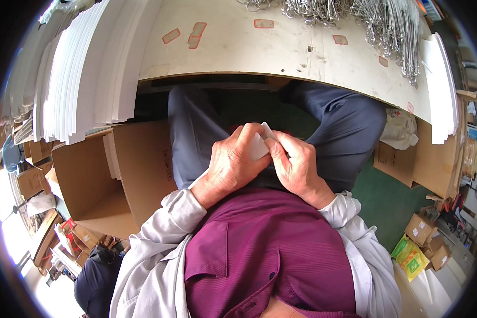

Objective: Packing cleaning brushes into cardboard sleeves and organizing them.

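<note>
On the near side of the pale worktable (233,50), above the lap (190,138), a small white piece (257,148) is grasped by both hands: it is enclosed by the curled left hand (233,160) and pinched at its right by the right hand (296,163). Much of it is hidden. Ideally, it is steadied by the left while light, even pressure is applied by the right thumb.

Maroon shirt (307,238), pale grey jacket (148,270).
</note>
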`<action>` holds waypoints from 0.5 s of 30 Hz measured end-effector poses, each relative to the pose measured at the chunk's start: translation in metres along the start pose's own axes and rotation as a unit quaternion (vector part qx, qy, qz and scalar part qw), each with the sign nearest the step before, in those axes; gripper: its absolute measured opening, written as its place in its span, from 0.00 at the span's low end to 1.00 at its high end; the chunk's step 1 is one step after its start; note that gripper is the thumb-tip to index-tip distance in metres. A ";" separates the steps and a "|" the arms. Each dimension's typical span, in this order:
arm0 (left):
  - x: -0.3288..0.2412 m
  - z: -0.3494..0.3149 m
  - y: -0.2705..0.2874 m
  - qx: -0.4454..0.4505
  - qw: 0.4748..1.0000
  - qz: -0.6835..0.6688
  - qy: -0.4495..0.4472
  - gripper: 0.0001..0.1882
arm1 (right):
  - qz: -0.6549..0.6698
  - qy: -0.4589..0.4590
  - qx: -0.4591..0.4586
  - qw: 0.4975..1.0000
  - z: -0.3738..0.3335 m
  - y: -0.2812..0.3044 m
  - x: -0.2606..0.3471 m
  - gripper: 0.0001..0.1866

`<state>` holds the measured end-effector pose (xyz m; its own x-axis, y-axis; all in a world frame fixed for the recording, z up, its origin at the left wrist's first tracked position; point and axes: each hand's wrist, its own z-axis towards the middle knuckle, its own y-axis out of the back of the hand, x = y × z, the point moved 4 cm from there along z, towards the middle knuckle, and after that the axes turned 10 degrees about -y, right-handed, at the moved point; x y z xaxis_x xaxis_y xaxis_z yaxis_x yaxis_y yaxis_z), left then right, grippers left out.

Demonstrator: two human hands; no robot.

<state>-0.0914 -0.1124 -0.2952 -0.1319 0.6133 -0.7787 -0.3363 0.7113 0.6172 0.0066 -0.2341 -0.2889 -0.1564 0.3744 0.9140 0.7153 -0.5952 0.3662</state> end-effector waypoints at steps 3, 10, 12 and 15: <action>0.003 -0.003 0.000 -0.007 1.000 -0.004 0.006 0.28 | -0.134 0.162 -0.048 0.976 0.001 -0.003 0.014 0.16; 0.005 -0.003 -0.004 -0.010 0.998 0.028 0.047 0.33 | -0.087 0.154 -0.044 0.983 0.002 -0.010 0.005 0.13; 0.009 -0.004 -0.007 -0.017 0.998 0.047 0.041 0.34 | 0.098 -0.051 0.002 0.994 0.004 -0.013 -0.007 0.10; 0.013 -0.005 -0.009 -0.030 0.997 0.071 0.026 0.33 | 0.110 -0.061 -0.008 0.992 0.008 -0.021 -0.011 0.08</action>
<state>-0.0944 -0.1128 -0.3114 -0.2302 0.6865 -0.6897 -0.3659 0.5957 0.7150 -0.0011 -0.2197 -0.3084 0.0872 0.3172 0.9443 0.7112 -0.6836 0.1640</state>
